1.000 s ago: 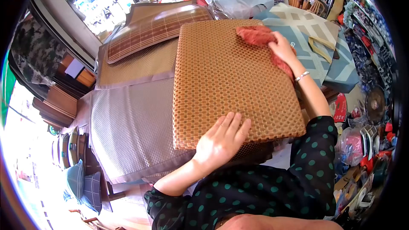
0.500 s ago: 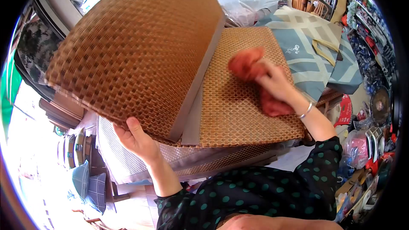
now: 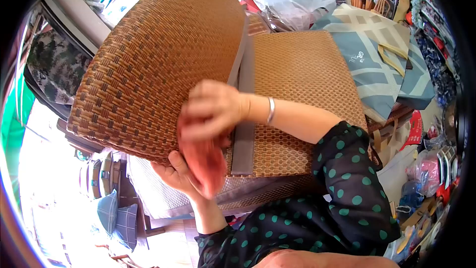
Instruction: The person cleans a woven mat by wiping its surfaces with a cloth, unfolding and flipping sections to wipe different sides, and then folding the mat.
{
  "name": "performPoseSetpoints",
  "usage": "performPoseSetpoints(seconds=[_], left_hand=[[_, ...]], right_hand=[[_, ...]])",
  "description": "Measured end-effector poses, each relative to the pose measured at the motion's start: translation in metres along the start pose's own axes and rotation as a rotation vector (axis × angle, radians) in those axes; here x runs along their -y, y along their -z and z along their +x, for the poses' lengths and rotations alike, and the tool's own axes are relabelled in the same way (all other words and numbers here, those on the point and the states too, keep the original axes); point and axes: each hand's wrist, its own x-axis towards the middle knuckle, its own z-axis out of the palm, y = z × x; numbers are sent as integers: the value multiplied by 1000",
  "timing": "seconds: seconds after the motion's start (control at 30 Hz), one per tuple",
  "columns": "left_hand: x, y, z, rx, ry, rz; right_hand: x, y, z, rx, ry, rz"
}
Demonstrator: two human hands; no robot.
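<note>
A brown woven mat (image 3: pixel 158 54) is folded, one panel tilted up on the left. Its other panel (image 3: pixel 302 69) lies flat on the right, and a grey fabric strip (image 3: pixel 244 149) runs along the fold. My left hand (image 3: pixel 173 174) grips the raised panel's lower edge, thumb on the woven face. Blurred by motion, my right hand (image 3: pixel 210 106) is closed on a red cloth (image 3: pixel 204 161) against the raised panel near the fold. The cloth hangs down over part of my left wrist.
Under the mat lies a pale woven mat (image 3: pixel 163 193) with a grey border. A grey-green patterned bag (image 3: pixel 362 64) rests at the right, with plastic-wrapped goods (image 3: pixel 297 0) behind. Cushions (image 3: pixel 116 218) stand low on the left. Packed shelves (image 3: pixel 436 34) line the right side.
My right hand has carried the red cloth from the flat panel leftward onto the raised panel. My left hand still grips the raised panel, which sits slightly further right in view.
</note>
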Motion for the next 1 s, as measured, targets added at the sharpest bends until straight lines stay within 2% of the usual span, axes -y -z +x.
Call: performPoseSetpoints(seconds=[0.03,0.1,0.17,0.2,0.27,0.3,0.37,0.43,0.47,0.57,0.6,0.63,0.67,0.73,0.77,0.8,0.87,0.97,1.0], left_hand=[[4,5,6,-1,-10,0],[19,15,8,75,-240,73],[22,17,5,95,-255,80],[22,16,2,93,-277,143],[20,13,0,102,-307,206],[17,11,3,67,-268,188],[18,7,8,30,-235,163],[23,14,10,0,-188,202],[29,18,9,31,-250,297],[35,18,6,36,-230,183],[43,31,8,129,-462,821],[43,37,12,81,-790,1404],[45,39,7,56,-556,985],[29,22,0,-28,-190,310],[36,29,-3,92,-295,286],[39,30,-3,121,-321,280],[39,31,-6,141,-341,277],[38,22,-5,202,-328,230],[36,20,-5,153,-300,236]], right_hand=[[-27,-1,-9,11,-153,-42],[-42,-7,-17,-161,-451,-70],[-75,-10,-45,-304,-833,-230],[-87,-16,-66,-305,-836,-235],[-103,-27,-103,-65,-1420,-150],[-92,-34,-102,-42,-1458,-31],[-48,-48,-80,-185,-1253,-35],[0,-38,-41,-139,-966,181],[28,-33,-17,-157,-807,218],[66,-21,25,-160,-342,372],[60,-21,29,-161,-343,371],[47,-22,32,-158,-272,323],[33,-24,35,-157,-202,276],[-2,-37,21,-229,-358,186],[-37,-52,-9,-211,-721,68],[-40,-55,-13,-196,-695,17],[-57,-51,-54,-65,-949,-25],[-44,-42,-105,310,-1180,-86],[-31,-28,-90,427,-1166,-40]])
